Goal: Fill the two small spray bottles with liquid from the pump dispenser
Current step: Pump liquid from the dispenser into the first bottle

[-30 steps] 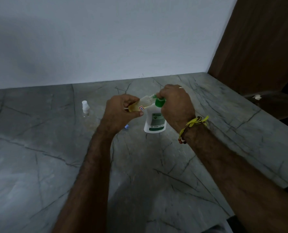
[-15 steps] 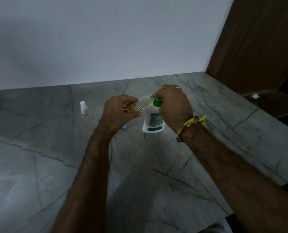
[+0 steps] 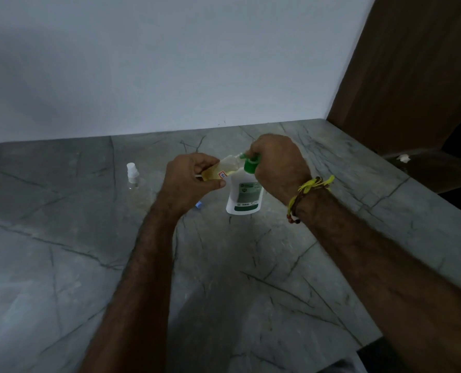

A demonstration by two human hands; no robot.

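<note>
A white pump dispenser (image 3: 244, 196) with a green pump head stands upright on the grey marble counter (image 3: 224, 278). My right hand (image 3: 276, 164) curls over the green pump head from the right. My left hand (image 3: 190, 180) grips a small clear spray bottle (image 3: 225, 170), tilted, with yellowish liquid inside and its mouth at the pump's spout. A second small clear spray bottle (image 3: 133, 175) with a white sprayer top stands upright on the counter to the left, apart from both hands.
A small blue piece (image 3: 199, 204), perhaps a cap, lies on the counter just below my left hand. A white wall runs along the back. A brown wooden panel (image 3: 412, 76) rises at the right, with a dark lower surface and a white scrap (image 3: 403, 158) beyond the counter's right edge.
Both hands, the tilted bottle and the dispenser keep the same pose. Only the view has shifted slightly.
</note>
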